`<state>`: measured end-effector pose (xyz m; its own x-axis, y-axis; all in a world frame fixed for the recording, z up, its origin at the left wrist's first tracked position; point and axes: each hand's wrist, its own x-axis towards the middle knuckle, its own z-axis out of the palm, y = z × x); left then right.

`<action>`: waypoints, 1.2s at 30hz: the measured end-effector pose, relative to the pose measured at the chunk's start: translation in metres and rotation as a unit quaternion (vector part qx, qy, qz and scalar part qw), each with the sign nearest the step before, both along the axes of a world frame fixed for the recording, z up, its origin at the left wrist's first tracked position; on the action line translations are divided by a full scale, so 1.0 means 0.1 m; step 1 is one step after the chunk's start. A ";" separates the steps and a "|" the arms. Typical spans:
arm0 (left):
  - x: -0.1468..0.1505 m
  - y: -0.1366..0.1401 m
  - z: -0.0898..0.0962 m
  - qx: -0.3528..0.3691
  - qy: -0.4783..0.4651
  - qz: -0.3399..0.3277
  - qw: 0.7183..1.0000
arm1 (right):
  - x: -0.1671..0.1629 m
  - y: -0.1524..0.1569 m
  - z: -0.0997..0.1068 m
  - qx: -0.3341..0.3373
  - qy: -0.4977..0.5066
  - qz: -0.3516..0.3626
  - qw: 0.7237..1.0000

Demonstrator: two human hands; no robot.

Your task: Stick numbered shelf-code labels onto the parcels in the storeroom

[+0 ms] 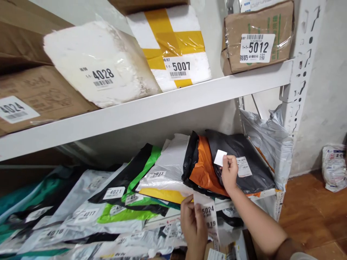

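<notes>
My left hand [193, 224] pinches a strip of printed number labels [209, 216], which hangs down to the right of the fingers and reads 5024 at its top. Between the fingertips of my right hand [230, 173] is a small white label [220, 157], its visible face blank. That hand is over a dark grey mailing bag [252, 180], which carries a white shipping label [244, 167]. Just left of it lies an orange and black mailing bag [205, 162]. A white mailing bag [170, 162] marked 5013 lies farther left.
On the upper shelf [173, 103] stand a white parcel [108, 68] marked 4028, a yellow-taped foam box [176, 47] and a brown carton [260, 39]. Several numbered bags fill the lower shelf's left. A perforated white post [300, 90] rises at right. A white sack [334, 168] sits on the floor.
</notes>
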<state>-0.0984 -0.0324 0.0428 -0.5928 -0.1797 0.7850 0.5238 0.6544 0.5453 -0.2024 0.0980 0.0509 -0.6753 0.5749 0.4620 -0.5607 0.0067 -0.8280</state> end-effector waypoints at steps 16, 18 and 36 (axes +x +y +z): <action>0.26 0.09 0.21 0.052 -0.076 -0.101 0.991 | 0.79 0.20 -0.03 0.128 0.067 0.322 0.936; 0.25 0.17 0.18 0.085 -0.112 -0.131 0.981 | 0.95 0.26 -0.07 0.101 0.005 0.365 0.926; -0.08 0.67 -0.05 0.307 -0.362 -0.194 0.858 | 1.03 0.74 -0.44 -0.079 -0.155 0.266 0.948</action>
